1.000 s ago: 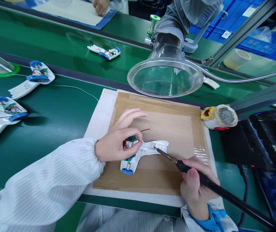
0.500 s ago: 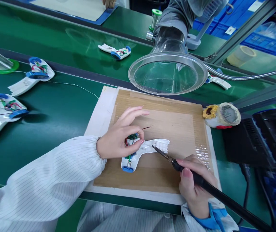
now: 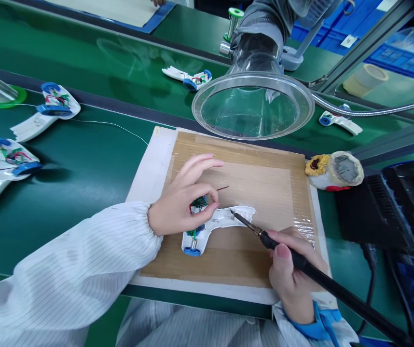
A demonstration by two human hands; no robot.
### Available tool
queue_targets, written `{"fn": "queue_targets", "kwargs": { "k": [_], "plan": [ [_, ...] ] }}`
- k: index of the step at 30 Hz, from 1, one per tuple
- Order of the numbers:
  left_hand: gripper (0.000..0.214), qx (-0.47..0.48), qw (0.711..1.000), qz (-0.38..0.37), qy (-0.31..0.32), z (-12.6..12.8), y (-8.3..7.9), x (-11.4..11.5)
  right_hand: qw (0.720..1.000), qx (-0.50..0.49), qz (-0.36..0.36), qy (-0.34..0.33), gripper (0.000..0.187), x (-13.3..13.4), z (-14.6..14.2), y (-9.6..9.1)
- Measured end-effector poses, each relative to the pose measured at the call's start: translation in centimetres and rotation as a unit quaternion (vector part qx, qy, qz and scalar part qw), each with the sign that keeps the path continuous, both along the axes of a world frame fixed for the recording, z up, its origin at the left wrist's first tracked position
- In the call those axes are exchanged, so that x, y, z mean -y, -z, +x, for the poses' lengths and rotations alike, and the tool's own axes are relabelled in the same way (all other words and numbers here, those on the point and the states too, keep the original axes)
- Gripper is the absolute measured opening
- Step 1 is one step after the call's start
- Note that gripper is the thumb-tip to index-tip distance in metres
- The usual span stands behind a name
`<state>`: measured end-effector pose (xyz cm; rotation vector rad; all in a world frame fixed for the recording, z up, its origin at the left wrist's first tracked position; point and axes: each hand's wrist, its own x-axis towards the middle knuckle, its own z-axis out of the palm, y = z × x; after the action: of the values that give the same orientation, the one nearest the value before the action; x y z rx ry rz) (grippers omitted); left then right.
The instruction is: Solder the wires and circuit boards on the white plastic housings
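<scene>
A white gun-shaped plastic housing half (image 3: 225, 218) lies on the cardboard-covered board (image 3: 178, 270), with a green circuit board (image 3: 200, 201), wires and blue end parts in it. My left hand (image 3: 185, 197) is over its left part, thumb and forefinger pinched on a thin strand of solder wire, of which little shows. A dark red wire (image 3: 223, 188) sticks out beyond those fingers. In my right hand (image 3: 296, 270) is a soldering iron (image 3: 275, 245), held like a pen by its black handle. Its tip is at the housing's handle section; whether it touches is too small to tell.
A clear fume hood (image 3: 254, 106) hangs above the board's back edge. Two similar housings (image 3: 57, 103) and a solder spool (image 3: 0, 89) sit left. More housings (image 3: 188, 78) lie on the green belt behind. A tip-cleaning pot (image 3: 333, 171) and black box (image 3: 373, 207) stand right.
The soldering iron's tip has shifted slightly right and up along the housing. My left hand has barely moved. Housings on the belt behind have travelled right.
</scene>
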<state>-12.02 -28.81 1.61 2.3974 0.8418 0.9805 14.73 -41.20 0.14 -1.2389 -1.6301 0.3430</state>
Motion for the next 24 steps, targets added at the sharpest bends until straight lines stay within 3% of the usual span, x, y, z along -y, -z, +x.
{"fn": "queue_targets", "kwargs": {
  "k": [8, 12, 14, 17, 19, 22, 24],
  "plan": [
    [0.014, 0.026, 1.000, 0.001, 0.008, 0.4, -0.3, 0.2, 0.999, 0.031, 0.018, -0.001, 0.012, -0.2, 0.0, 0.0],
    [0.009, 0.158, 0.976, -0.089, -0.118, -1.3, -0.9, -2.3, 0.999, 0.030, 0.035, -0.017, 0.012, -0.4, -0.1, -0.1],
    [0.011, 0.175, 0.960, -0.120, -0.183, -2.4, -1.5, -3.6, 0.999, 0.023, 0.033, -0.012, 0.012, -0.3, 0.1, 0.0],
    [0.025, 0.106, 0.971, -0.021, -0.213, -2.9, -3.0, -3.5, 0.999, -0.006, 0.032, 0.030, 0.018, 0.2, 0.3, 0.3],
    [0.020, 0.039, 0.986, 0.020, -0.161, -2.1, -4.0, -2.2, 0.997, -0.029, 0.011, 0.067, 0.022, 0.2, 0.1, 0.4],
    [0.027, -0.047, 0.996, -0.073, -0.014, -0.3, -4.8, -0.2, 0.994, 0.002, -0.023, 0.102, 0.024, -0.5, -0.5, 0.6],
    [0.028, -0.058, 0.991, -0.119, 0.037, 0.5, -4.8, 0.3, 0.994, 0.059, -0.026, 0.084, 0.027, -1.3, -1.1, 0.8]
  ]
}}
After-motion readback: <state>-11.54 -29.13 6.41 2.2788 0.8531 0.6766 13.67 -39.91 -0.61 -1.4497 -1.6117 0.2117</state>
